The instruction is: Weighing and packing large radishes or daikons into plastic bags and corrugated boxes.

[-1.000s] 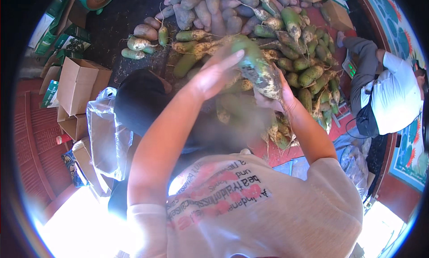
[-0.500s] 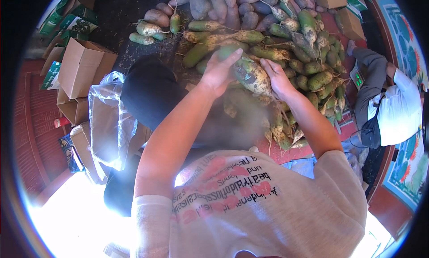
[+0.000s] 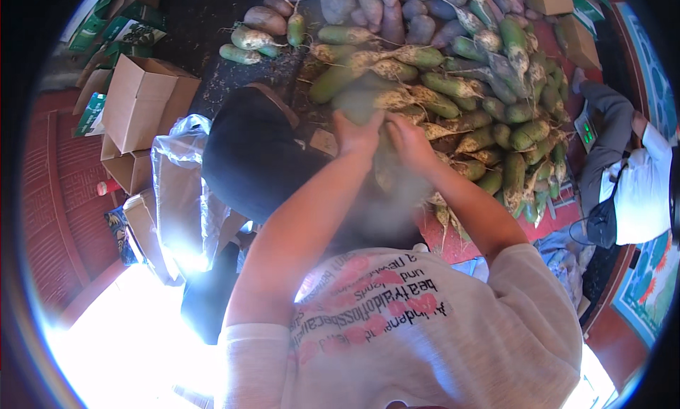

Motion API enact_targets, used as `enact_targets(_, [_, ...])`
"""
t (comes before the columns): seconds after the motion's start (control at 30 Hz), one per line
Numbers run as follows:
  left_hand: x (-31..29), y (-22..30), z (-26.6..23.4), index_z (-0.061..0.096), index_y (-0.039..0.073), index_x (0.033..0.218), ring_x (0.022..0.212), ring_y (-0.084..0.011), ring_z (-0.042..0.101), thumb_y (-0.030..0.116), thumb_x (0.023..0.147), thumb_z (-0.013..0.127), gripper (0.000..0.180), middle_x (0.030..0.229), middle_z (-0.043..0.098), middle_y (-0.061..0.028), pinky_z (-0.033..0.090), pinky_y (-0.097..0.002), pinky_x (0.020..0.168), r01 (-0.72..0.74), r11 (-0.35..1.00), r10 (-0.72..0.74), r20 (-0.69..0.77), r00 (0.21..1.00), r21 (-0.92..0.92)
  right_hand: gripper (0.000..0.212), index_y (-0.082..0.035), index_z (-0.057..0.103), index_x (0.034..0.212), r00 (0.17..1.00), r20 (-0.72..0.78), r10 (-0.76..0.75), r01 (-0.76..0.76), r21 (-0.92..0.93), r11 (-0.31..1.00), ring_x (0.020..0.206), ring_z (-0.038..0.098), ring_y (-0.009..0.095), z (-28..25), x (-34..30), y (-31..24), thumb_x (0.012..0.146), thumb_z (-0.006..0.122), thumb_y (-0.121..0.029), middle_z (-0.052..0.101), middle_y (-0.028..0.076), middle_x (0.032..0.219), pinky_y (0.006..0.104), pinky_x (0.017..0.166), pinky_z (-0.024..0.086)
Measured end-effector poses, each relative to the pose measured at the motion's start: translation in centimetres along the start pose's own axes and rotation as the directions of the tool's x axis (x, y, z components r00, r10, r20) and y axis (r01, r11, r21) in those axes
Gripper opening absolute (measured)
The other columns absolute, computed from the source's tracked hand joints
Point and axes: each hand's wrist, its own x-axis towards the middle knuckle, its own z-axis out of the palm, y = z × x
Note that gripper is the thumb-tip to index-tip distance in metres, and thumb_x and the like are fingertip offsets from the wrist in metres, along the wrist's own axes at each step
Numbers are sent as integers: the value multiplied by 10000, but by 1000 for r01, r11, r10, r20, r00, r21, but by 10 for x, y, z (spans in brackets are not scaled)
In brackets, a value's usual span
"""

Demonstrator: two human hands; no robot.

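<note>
Though under radishes (image 3: 439,103) — dark floor (image 3: 205,15), red wall (image 3: 74,168)

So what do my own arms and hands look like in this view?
Your left hand and right hand are bare, with no gloves showing. Both forearms are uncovered too. The left sleeve and right sleeve are short, pale and plain, part of a pale shirt printed with dark lettering and pinkish-red blotches.
</note>
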Motion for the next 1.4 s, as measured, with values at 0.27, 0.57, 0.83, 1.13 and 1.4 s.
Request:
enact_targets(0.27, [15, 14, -3, 260, 71, 1468, 1243, -286, 503, 296, 881, 758, 801, 1403, 443, -167, 447, -418, 1016, 43, 999, -43, -4, 999, 17, 869, -32, 343, 1502, 991, 91, 95, -111, 192, 975, 1326, 484, 394, -31, 31, -13, 810, 765, -348, 494, 272, 1415, 426, 1112, 381])
enact_targets(0.57, [-48, 114, -130, 247, 41, 1538, 1444, -316, 338, 99, 928, 636, 726, 1581, 296, -203, 324, -409, 1155, -252, 755, 336, 26, 942, -605, 858, -232, 408, 1438, 937, 199, 289, -151, -514, 844, 1110, 630, 372, -14, 145, 6, 702, 820, -394, 608, 154, 1255, 481, 904, 529])
enact_targets(0.83, [-27, 88, -344, 254, -49, 1507, 1481, -372, 257, 41, 952, 455, 597, 1548, 300, -279, 217, -484, 1241, -622, 570, 819, -305, 487, 538, 839, -296, 348, 1486, 994, 99, 36, 36, -639, 768, 1271, 520, 356, -29, 309, 52, 766, 773, -231, 444, 132, 1454, 451, 1011, 500])
enact_targets(1.13, [-24, -11, -424, 244, -66, 1483, 1460, -460, 248, 25, 967, 422, 554, 1545, 253, -323, 238, -552, 1229, -299, 413, 702, -92, 706, 860, 442, -199, 574, 1327, 974, 15, 224, -143, -726, 673, 1058, 662, 371, -52, 244, 60, 925, 647, -368, 697, 140, 1132, 491, 873, 542])
enact_targets(1.4, [-60, 32, -373, 280, -68, 1456, 1426, -424, 345, -30, 949, 450, 536, 1500, 317, -310, 308, -488, 1216, -701, 643, 351, -695, 628, -308, 563, -135, 482, 1393, 905, 61, 421, -118, -915, 385, 1306, 509, 343, -50, 81, 119, 866, 677, -103, 529, 210, 1384, 459, 1023, 482])
